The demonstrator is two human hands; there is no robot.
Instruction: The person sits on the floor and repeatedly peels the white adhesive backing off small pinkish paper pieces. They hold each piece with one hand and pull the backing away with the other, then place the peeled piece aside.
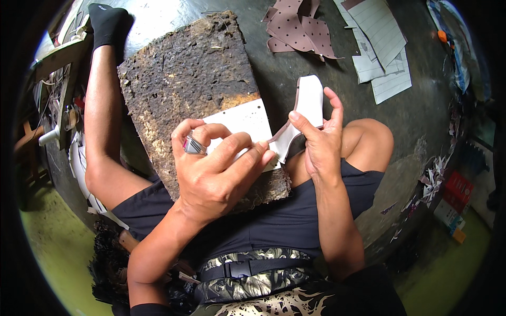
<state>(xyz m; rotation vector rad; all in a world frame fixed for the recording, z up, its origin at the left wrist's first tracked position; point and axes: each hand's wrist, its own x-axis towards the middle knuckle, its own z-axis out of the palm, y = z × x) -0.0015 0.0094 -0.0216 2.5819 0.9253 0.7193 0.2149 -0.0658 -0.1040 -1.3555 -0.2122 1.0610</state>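
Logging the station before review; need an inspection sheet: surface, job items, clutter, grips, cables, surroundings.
Surface: thick, dark, rough-textured slab with pitted top; smooth dark-grey floor around it.
Job's things: curved white strip with brown edging, held above the floor; flat white sheet with small dark dots on the slab, partly hidden.
Clutter: brown dark-dotted pieces and overlapping pale sheets with thin lines, beyond the slab; pale thin shreds at right.
Grips: right grip holds the strip, thumb on it; left grip has fingertips at the strip's lower end, exact hold unclear.
Cables: nothing seen clearly.
Surroundings: wooden frame at left; red box at right.
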